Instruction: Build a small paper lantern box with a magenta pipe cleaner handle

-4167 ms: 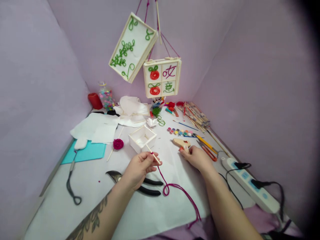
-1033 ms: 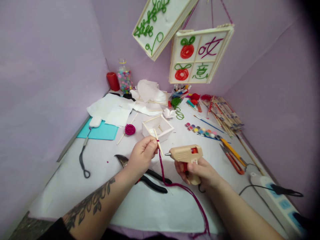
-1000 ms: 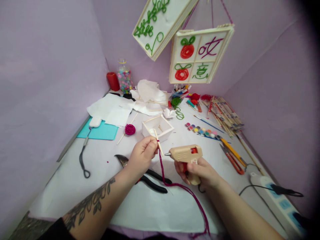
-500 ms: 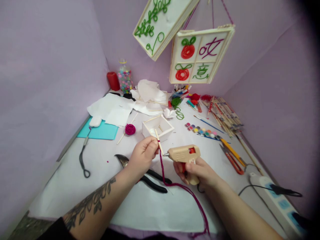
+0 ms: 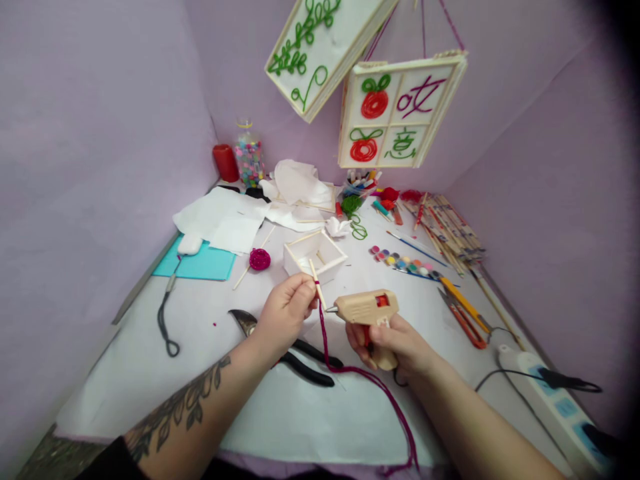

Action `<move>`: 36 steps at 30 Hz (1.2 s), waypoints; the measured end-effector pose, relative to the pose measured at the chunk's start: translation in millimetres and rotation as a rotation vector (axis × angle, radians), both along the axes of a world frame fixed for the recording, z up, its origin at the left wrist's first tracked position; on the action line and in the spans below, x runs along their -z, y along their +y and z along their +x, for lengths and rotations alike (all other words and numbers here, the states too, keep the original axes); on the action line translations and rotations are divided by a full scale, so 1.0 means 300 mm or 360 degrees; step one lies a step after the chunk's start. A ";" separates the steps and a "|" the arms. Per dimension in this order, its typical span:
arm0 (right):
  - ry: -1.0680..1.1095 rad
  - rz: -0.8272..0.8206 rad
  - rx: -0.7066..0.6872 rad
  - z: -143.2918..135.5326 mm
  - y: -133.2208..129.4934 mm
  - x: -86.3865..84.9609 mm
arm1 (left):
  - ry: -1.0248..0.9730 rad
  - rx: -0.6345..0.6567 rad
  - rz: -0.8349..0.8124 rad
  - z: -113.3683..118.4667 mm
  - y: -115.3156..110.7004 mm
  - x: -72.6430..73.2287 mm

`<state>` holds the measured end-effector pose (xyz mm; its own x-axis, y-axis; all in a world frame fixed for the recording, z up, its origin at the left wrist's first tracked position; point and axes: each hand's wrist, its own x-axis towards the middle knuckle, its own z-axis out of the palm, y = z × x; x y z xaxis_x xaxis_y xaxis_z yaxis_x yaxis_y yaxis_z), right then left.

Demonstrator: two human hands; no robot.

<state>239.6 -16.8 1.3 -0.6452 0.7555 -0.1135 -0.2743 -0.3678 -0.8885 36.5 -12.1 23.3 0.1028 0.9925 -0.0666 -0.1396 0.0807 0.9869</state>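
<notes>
Pinched in the fingers of my left hand [image 5: 289,303] is a short pale wooden stick [image 5: 314,270] with a band of yarn around it. From there the dark magenta yarn [image 5: 367,375] hangs down and trails to the table's front edge. My right hand [image 5: 387,343] grips a beige hot glue gun [image 5: 367,307], its nozzle at or very near the stick's lower end. Whether they touch I cannot tell. Just behind my left hand stands a small white open box [image 5: 334,265] edged with sticks. Pruning shears [image 5: 305,370] with black handles lie partly under my left forearm.
A power strip [image 5: 560,407] with a plugged cord sits at right, near a utility knife [image 5: 465,320]. Paint pots [image 5: 400,261], bundled sticks [image 5: 455,230] and paper sheets [image 5: 220,217] lie farther back. A magenta yarn coil [image 5: 259,259] is left of the box. Framed panels [image 5: 403,113] hang above.
Almost nothing differs. The whole view has shifted very slightly; both hands, the stick and the glue gun keep their places relative to one another.
</notes>
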 end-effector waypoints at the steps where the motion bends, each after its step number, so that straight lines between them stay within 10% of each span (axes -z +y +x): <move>1: -0.0010 0.0005 -0.0003 0.000 0.000 0.001 | 0.0000 0.0001 -0.0003 0.001 0.000 -0.002; 22: -0.0238 -0.0009 -0.0085 0.043 0.004 -0.008 | -0.0157 -0.0149 -0.0088 -0.001 0.011 0.005; 30: -0.0442 0.0000 0.0925 0.276 0.048 -0.093 | -0.0033 -0.0153 -0.0124 -0.010 0.011 0.009; 36: -0.0964 -0.0201 0.1324 0.376 0.036 0.024 | 0.0324 -0.0081 0.0087 0.003 0.000 -0.003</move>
